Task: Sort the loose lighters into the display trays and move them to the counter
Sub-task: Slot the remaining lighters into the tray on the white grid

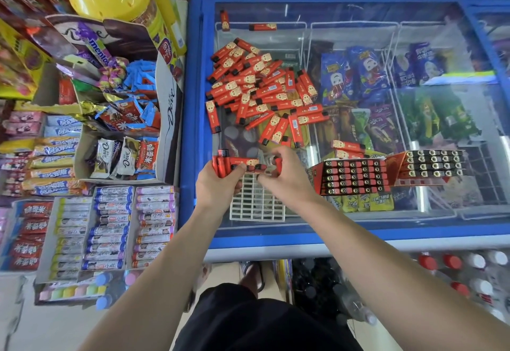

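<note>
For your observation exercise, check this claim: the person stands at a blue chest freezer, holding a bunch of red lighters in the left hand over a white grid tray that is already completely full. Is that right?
One detail is wrong. In the head view the white grid tray is mostly empty, its cells open. The rest holds: the left hand grips a bunch of red lighters above the tray, on the blue chest freezer.

two filled trays (356, 176), one empty grid (256, 207), perhaps fifty lighters (262, 85)

Red-and-gold lighters (259, 88), white grid tray (256, 204), blue-framed freezer (193, 102)
</note>
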